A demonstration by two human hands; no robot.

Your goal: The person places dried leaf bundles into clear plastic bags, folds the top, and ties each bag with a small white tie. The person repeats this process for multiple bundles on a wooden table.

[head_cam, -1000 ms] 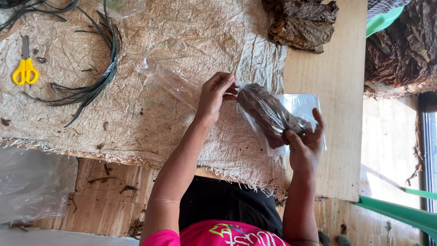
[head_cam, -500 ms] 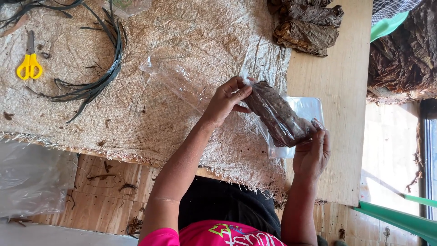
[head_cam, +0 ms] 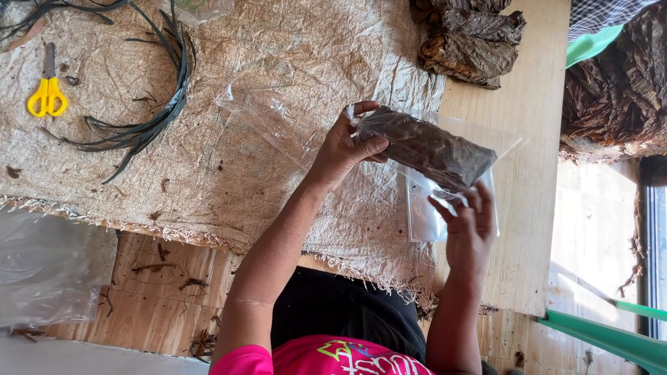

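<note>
left hand (head_cam: 345, 144) grips one end of the dark brown pressed-leaf bundle in clear plastic wrap (head_cam: 431, 147) | right hand (head_cam: 467, 226) grips its 4 o'clock end | bundle above burlap-covered wooden surface (head_cam: 208, 160) | yellow-handled scissors (head_cam: 46, 92) at 9 o'clock

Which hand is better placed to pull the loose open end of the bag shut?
Left hand: it pinches the bundle beside the bag's loose end. Right hand supports the far end.

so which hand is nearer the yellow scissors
Left. The left hand grips the near end of the dark bundle, on the yellow scissors' side; the right hand holds the far end.
</note>
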